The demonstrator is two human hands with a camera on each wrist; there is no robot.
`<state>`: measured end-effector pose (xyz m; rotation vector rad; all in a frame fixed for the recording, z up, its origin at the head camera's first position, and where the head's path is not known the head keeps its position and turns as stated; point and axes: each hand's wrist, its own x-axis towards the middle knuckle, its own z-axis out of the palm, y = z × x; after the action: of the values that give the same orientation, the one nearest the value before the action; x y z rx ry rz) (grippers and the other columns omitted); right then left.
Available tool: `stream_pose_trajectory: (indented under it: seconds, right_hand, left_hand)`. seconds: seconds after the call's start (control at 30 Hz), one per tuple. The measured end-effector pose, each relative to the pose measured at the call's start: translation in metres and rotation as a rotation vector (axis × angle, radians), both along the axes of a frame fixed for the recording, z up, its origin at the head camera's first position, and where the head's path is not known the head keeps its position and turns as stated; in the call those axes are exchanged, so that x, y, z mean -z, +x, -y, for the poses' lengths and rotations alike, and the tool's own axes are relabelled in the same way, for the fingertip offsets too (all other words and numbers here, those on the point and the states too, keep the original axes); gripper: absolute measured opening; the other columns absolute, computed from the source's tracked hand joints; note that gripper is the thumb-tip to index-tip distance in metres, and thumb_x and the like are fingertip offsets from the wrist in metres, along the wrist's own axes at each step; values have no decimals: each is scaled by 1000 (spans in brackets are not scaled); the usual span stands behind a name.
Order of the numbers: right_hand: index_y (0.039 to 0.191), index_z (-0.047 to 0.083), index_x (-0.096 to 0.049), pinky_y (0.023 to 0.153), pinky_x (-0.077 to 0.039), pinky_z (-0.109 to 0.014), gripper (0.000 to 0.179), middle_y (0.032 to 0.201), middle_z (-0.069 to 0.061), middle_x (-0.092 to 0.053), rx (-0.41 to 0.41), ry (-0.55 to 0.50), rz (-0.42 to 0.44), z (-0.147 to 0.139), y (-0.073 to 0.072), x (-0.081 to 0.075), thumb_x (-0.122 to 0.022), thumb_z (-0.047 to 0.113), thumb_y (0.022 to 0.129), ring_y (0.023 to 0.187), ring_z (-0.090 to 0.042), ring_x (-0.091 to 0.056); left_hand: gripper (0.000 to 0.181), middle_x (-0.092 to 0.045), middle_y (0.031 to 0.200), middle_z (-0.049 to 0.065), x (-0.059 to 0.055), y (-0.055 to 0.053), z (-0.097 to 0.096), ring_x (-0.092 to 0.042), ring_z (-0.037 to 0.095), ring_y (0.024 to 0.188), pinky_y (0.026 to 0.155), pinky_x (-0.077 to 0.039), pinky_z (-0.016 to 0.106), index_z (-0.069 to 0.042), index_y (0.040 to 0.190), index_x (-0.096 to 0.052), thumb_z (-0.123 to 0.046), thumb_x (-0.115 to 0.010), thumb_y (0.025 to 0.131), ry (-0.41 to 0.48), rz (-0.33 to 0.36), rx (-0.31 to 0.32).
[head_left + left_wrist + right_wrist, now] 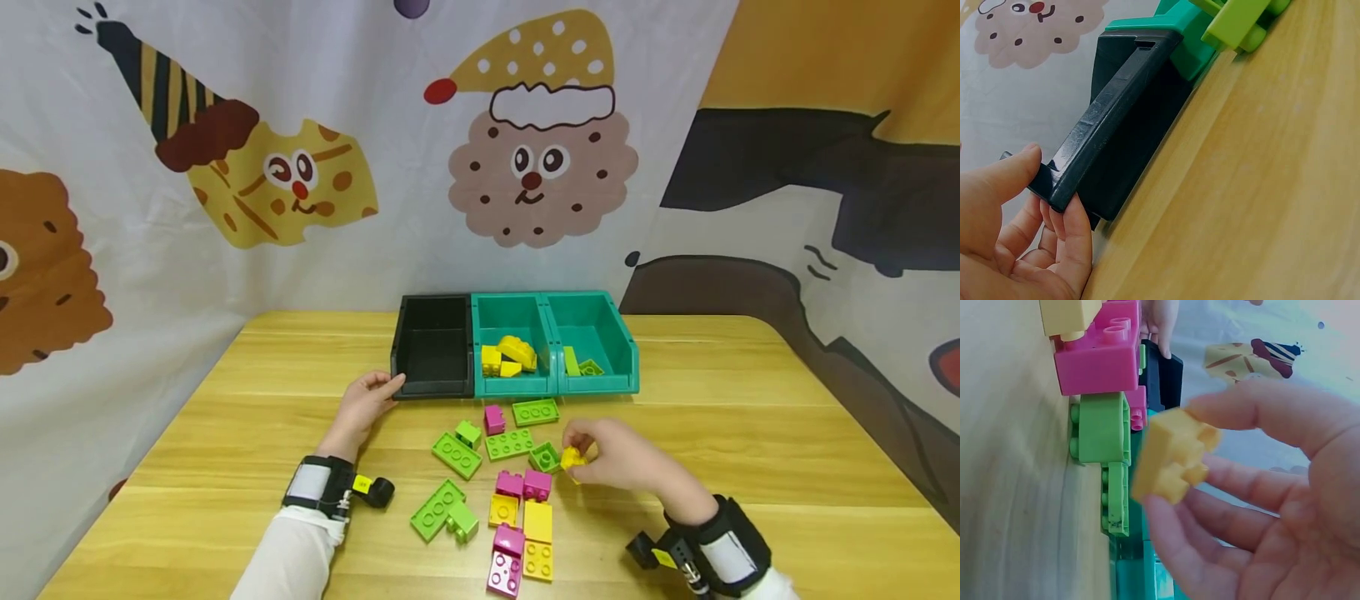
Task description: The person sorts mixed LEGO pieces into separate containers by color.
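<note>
My left hand (366, 408) pinches the front left corner of the black bin (433, 388), thumb on top and fingers below the rim, as the left wrist view shows. In my right hand (618, 454) a yellow building block (1169, 456) with round studs is pinched between thumb and fingers, just right of a green block (545, 457). Several green, pink and yellow blocks lie between the hands, among them a long green block (510, 444), a pink block (494, 419) and a yellow block (537, 521).
Right of the black bin stand two teal bins joined in a row. The middle bin (517, 386) holds yellow blocks (517, 352); the right bin (611, 385) holds green blocks (572, 362). A printed cloth (405, 250) hangs behind the wooden table (285, 392).
</note>
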<state>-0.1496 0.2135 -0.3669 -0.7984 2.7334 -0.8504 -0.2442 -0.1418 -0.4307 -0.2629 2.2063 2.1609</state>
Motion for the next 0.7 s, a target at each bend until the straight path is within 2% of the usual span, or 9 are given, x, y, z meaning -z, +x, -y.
stream_pose_trajectory:
  seconds: [0.2, 0.37, 0.53, 0.6, 0.7]
  right_hand:
    - [90, 12, -62, 76, -52, -38, 18, 89, 2, -62, 84, -63, -95, 5, -13, 1, -75, 9, 77, 85, -16, -59]
    - [97, 5, -63, 77, -54, -39, 18, 94, -6, -65, 128, -114, -134, 20, -32, -7, -72, 7, 81, 88, -23, -63]
    - [107, 2, -62, 79, -54, -39, 24, 104, -12, -64, 242, -183, -235, 40, -55, -9, -68, 9, 85, 95, -27, -60]
    - [110, 1, -61, 81, -54, -40, 25, 107, -13, -63, 278, -188, -271, 47, -62, -8, -67, 10, 87, 96, -28, -59]
    - [112, 0, -60, 78, -52, -39, 27, 108, -14, -62, 285, -146, -305, 56, -73, -5, -67, 10, 87, 92, -27, -58]
  left_hand:
    - [23, -48, 81, -3, 1, 0, 0, -50, 5, 71, 68, -51, 17, 0, 97, -52, -18, -65, 91, -4, -6, -2]
    - [21, -47, 80, -3, 1, 0, 1, -50, 5, 69, 68, -51, 17, 0, 97, -52, -16, -64, 91, 4, -6, -9]
    - [21, -48, 80, -4, 1, 0, 2, -50, 5, 69, 68, -51, 18, 0, 97, -52, -16, -64, 91, 9, -12, -4]
    - [23, -48, 80, -4, 1, 0, 1, -50, 5, 70, 68, -51, 18, 0, 97, -52, -17, -65, 91, 2, -7, 1]
    - [25, -48, 82, -3, 1, -1, 1, -50, 6, 71, 69, -51, 17, 0, 99, -52, -20, -65, 91, -10, -2, 6]
